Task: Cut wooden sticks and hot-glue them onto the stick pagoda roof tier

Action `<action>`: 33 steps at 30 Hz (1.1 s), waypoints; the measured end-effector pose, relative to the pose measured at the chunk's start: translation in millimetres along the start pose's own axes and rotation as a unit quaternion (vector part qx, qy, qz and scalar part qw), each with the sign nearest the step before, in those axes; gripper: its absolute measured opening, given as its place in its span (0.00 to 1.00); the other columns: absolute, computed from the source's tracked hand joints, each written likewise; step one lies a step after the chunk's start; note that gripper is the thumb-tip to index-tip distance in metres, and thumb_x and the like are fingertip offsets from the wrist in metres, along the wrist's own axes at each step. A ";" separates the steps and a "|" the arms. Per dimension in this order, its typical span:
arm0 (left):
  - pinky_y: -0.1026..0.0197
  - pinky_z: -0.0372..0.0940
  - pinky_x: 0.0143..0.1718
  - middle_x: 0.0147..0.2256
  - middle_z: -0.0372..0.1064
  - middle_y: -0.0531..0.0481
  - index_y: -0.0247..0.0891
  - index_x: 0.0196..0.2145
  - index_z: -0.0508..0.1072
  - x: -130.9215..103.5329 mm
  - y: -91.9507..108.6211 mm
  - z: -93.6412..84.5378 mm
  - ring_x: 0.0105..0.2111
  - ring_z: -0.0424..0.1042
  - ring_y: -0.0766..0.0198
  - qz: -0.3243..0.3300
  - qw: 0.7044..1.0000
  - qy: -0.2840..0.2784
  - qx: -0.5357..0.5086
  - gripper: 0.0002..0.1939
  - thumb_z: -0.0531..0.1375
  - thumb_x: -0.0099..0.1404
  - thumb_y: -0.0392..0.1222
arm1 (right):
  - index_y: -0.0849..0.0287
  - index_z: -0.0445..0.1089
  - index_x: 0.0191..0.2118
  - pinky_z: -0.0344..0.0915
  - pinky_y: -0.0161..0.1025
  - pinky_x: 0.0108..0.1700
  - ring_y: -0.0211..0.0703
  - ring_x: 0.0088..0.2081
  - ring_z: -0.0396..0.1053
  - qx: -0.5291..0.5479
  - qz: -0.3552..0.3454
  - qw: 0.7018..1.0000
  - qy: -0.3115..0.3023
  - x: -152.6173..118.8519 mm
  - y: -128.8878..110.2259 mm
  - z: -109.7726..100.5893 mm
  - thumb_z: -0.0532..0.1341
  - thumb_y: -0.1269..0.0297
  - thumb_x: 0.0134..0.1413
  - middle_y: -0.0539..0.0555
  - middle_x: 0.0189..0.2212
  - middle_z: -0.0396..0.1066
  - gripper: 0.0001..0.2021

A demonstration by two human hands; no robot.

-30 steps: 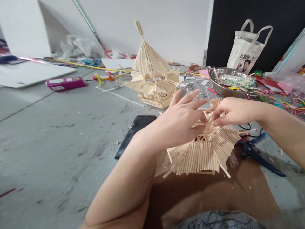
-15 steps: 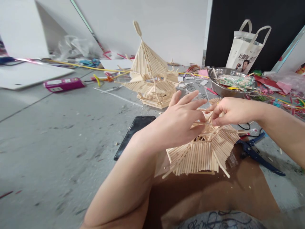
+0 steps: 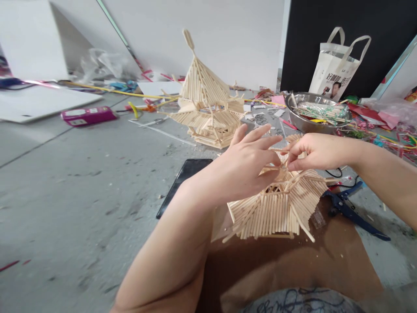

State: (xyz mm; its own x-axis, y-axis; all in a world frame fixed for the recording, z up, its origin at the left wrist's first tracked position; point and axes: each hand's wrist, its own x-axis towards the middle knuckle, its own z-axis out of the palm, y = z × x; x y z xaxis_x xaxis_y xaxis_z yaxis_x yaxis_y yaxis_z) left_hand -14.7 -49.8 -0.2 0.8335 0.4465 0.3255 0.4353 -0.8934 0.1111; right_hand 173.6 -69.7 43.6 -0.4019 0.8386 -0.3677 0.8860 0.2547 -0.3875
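One left hand (image 3: 249, 161) is held palm down above the left side of a roof-shaped stick model (image 3: 273, 217), with its forearm slanted up from the lower edge, its outer fingers lifted and fanned, and its index finger and thumb lowered toward the model's middle. The right hand (image 3: 308, 152) is stretched in from the right, its wrist arched, its fingers curled downward and its thumb tip set near the index finger, at the sticks around the centre. Thin sticks are seen at the fingertips, but whether any is pinched by either hand cannot be told, since the contact points are covered by the fingers. The stick model is placed in front of the body, over a brown sheet (image 3: 342, 265), and its far side is largely screened by both hands. The right forearm is cut off by the right edge, and a patterned cloth (image 3: 299, 302) is cropped at the bottom. A black phone (image 3: 184, 176) is partly covered by the left forearm. To the right of the model, a dark blue hand tool (image 3: 355, 216) is laid. Behind, a taller stick tower (image 3: 203, 82) is seen, and the wrapped contents of a steel bowl (image 3: 312, 127) are hard to make out.
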 end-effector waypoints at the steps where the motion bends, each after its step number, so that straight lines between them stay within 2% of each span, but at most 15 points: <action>1: 0.36 0.46 0.55 0.52 0.65 0.45 0.40 0.34 0.75 0.0 0.0 0.0 0.59 0.51 0.44 0.000 1.000 0.000 -0.001 0.11 0.53 0.61 0.40 | 0.59 0.74 0.31 0.59 0.39 0.35 0.41 0.31 0.66 0.000 0.001 1.000 0.001 0.1 -0.1 0.2 0.59 0.55 0.46 0.53 0.27 0.72 0.13; 15: 0.36 0.47 0.56 0.52 0.66 0.45 0.40 0.32 0.74 5.5 7.6 8.4 0.59 0.53 0.48 0.000 0.998 0.056 -0.012 0.06 0.56 0.60 0.39 | 0.59 0.75 0.30 0.58 0.39 0.34 0.41 0.28 0.64 0.032 -0.013 0.999 0.037 -2.6 1.9 9.5 0.58 0.57 0.47 0.52 0.24 0.71 0.12; 24: 0.35 0.48 0.55 0.51 0.67 0.44 0.38 0.32 0.73 8.1 9.6 12.1 0.58 0.55 0.46 -0.005 0.999 0.054 0.000 0.05 0.58 0.60 0.37 | 0.61 0.75 0.30 0.58 0.38 0.36 0.39 0.29 0.64 0.063 -0.026 0.997 0.043 -3.7 5.9 11.2 0.59 0.57 0.48 0.51 0.23 0.70 0.13; 28: 0.35 0.47 0.55 0.50 0.67 0.45 0.38 0.31 0.74 7.6 9.5 13.4 0.57 0.56 0.46 -0.004 0.998 0.066 0.012 0.05 0.57 0.60 0.36 | 0.63 0.74 0.30 0.59 0.38 0.38 0.38 0.29 0.64 0.081 -0.008 0.995 0.053 -3.9 9.4 11.1 0.59 0.57 0.49 0.51 0.23 0.69 0.14; 33: 0.33 0.46 0.55 0.50 0.67 0.44 0.39 0.30 0.75 8.9 11.8 11.7 0.58 0.55 0.45 -0.002 0.997 0.070 0.029 0.06 0.58 0.59 0.35 | 0.60 0.75 0.30 0.60 0.38 0.39 0.40 0.32 0.66 0.110 -0.010 0.993 0.050 -4.7 16.2 12.1 0.59 0.55 0.48 0.51 0.25 0.71 0.13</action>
State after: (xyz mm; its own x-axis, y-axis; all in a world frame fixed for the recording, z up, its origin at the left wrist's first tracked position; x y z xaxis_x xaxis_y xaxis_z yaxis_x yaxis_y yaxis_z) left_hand 1.8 -55.8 -7.1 0.7781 0.4350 0.4532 0.4607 -0.8856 0.0590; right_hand 187.1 -75.3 28.9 -0.3837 0.8813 -0.2760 0.8017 0.1695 -0.5731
